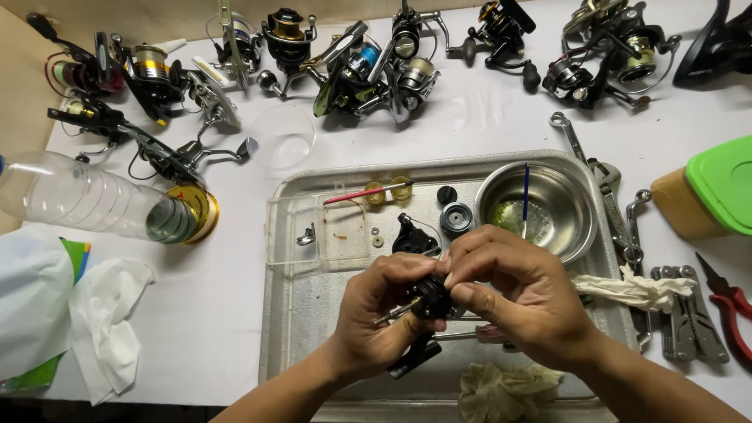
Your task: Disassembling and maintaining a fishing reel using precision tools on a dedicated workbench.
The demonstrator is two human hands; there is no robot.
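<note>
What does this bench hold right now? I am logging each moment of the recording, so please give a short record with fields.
Left hand: left hand grips a black reel body from below
Right hand: right hand pinches the same reel body from the right
Work surface: metal tray on a white table
In tray: steel bowl with a blue stick, clear plastic box, small black parts
Behind tray: row of fishing reels
Left side: plastic bottle
Right side: wrenches, red pliers, green-lidded container
</note>
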